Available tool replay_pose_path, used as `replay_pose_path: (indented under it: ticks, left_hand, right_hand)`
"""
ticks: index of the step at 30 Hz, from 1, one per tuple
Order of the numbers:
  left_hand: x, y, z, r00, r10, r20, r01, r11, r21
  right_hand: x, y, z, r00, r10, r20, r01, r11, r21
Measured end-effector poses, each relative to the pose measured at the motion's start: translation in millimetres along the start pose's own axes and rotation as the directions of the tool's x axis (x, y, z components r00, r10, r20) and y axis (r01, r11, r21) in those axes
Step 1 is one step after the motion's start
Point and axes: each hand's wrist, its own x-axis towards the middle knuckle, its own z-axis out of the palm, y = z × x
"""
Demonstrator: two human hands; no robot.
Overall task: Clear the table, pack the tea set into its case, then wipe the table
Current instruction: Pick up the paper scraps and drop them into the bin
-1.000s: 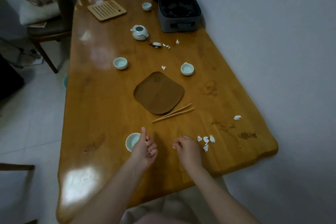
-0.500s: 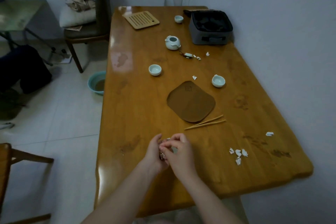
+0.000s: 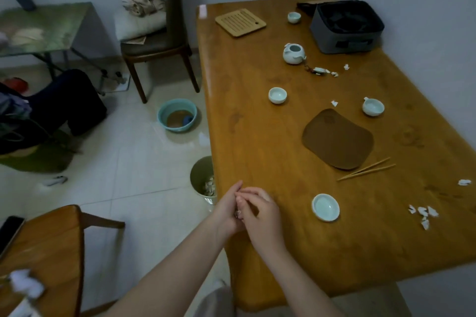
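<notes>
Clearing stage, by the look of it. Both grips together over the near left edge of the worktop (image 3: pixel 257 136), just beside a waste bin (image 3: pixel 202 177) on the floor below. Left grip (image 3: pixel 226 210) flat-fingered, cupped like a small tray; right grip (image 3: pixel 261 213) curled against its palm, whether pinching a scrap or bare impossible to tell. Only a pale speck showing between them, the rest hidden.

Next move, in all likelihood: tip the load into the bin, then reach across for the paper scraps (image 3: pixel 422 212) near the right edge. Flimsy stuff, calling for a fingertip pinch or a sweep.

Just right of the grips, the near cup (image 3: pixel 325 207), upright. Farther on, wooden sticks (image 3: pixel 365 169) touching a brown mat (image 3: pixel 337 139). Beyond that, the left cup (image 3: pixel 277 95) and right cup (image 3: pixel 373 107), well apart.

Then the teapot (image 3: pixel 293 53), lid off and apparently lying beside it among small bits, too blurred to name. At the far end, a bamboo tray (image 3: pixel 240 22), the far cup (image 3: pixel 294 17) and the grey case (image 3: pixel 346 27), open, interior dark and unreadable. Nothing visibly packed yet.
</notes>
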Motion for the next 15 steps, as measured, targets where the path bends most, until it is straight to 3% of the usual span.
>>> replay_pose_path:
  ticks: [5,7,10,15]
  left_hand:
    - [2,25,-20,0.995,0.038,0.090,-0.028,0.994,-0.102]
    - [6,34,-26,0.990,0.065,0.124,-0.048,0.990,-0.136]
    - [12,55,-35,0.989,0.100,0.109,-0.072,0.969,-0.236]
    - [13,106,-54,0.984,0.094,0.150,-0.046,0.955,-0.291]
  right_hand:
    - [17,-17,28,0.997,0.068,0.030,-0.073,0.981,0.179]
    - [28,-24,46,0.986,0.161,0.035,-0.164,0.944,0.287]
    - [47,-34,79,0.942,0.335,0.026,-0.307,0.826,0.473]
    - [90,-59,138,0.813,0.572,-0.105,-0.347,0.621,0.703]
